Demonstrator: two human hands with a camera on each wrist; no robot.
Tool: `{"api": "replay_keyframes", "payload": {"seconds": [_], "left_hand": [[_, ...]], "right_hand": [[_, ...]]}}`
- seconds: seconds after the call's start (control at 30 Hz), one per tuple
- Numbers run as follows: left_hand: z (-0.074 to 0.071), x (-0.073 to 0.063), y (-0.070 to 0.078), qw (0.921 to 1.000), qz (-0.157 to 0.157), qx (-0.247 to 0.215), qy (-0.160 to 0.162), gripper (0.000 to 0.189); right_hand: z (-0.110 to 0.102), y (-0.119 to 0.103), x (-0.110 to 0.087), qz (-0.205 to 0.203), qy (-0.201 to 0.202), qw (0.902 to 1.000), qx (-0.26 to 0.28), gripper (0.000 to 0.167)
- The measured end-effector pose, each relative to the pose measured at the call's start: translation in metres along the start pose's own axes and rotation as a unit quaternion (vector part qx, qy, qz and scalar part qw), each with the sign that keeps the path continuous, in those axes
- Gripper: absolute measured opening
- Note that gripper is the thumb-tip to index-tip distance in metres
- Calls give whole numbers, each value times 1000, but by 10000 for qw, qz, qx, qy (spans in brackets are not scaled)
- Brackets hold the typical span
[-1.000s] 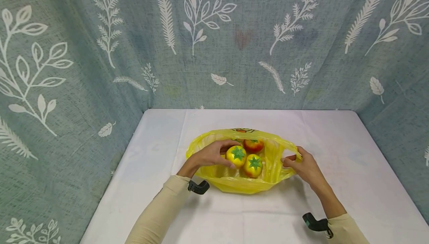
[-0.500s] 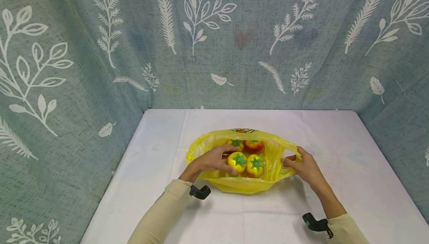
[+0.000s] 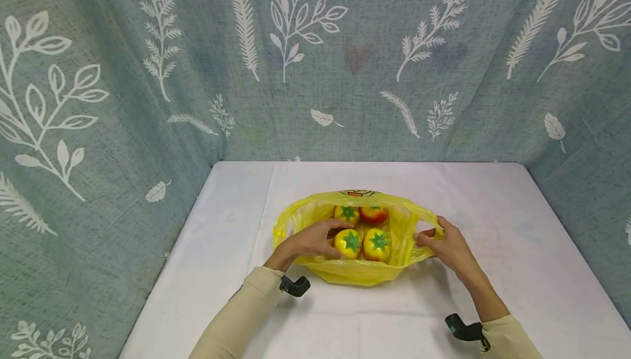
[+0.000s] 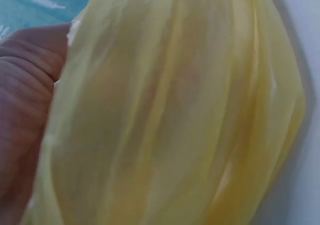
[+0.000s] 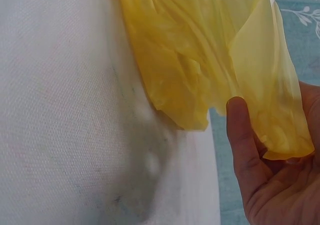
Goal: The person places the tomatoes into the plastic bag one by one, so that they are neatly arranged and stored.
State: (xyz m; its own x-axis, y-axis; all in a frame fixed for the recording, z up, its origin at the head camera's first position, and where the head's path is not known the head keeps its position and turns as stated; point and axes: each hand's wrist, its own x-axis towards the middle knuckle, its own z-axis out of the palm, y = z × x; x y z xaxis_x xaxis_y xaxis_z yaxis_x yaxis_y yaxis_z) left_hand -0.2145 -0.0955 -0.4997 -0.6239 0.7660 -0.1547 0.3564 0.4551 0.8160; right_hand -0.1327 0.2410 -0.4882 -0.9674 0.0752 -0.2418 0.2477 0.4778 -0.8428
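Note:
A yellow plastic bag (image 3: 340, 275) lies with its mouth spread wide, and several shiny yellow-and-red tomatoes with green star-shaped tops are inside it. My left hand (image 3: 310, 240) reaches in over the near rim, its fingers and thumb around the front-left tomato (image 3: 348, 243). Right beside that one is the front-right tomato (image 3: 377, 245). Behind them sit a yellow tomato (image 3: 346, 214) and a redder tomato (image 3: 374, 215). My right hand (image 3: 446, 244) holds the bag's right handle loop between thumb and fingers. In the left wrist view, the bag wall (image 4: 165, 105) hides my left fingertips.
Under the bag is a table with a white cloth (image 3: 246, 183). A blue-green curtain (image 3: 355, 101) with white leaf prints hangs behind it and along both sides. Each wrist wears a black camera, the left camera (image 3: 294, 286) close to the bag's near edge.
My left hand has lowered the front-left tomato toward the near side of the bag. The front-right tomato has shifted slightly right, and the back-left tomato now shows. My right hand stays put.

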Motion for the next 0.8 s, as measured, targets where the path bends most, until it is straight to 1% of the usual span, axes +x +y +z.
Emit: {"api": "replay_keyframes", "payload": {"seconds": [0.17,0.37,0.63,0.8], "left_hand": [[3,1,-6,10000,-63,-31,-11,69],[4,0,-11,9999,-96,-87,36,70],[2,-1,-11,9999,-88,-126,21,71],[2,-2,-10,9999,-138,-52,9,71]], "right_hand": [[0,0,0,20,7,10000,10,63],[0,1,0,-23,11,10000,42,62],[1,-1,0,-5,-50,9999,159,63],[1,-2,-1,-84,-69,9998,194,63]]}}
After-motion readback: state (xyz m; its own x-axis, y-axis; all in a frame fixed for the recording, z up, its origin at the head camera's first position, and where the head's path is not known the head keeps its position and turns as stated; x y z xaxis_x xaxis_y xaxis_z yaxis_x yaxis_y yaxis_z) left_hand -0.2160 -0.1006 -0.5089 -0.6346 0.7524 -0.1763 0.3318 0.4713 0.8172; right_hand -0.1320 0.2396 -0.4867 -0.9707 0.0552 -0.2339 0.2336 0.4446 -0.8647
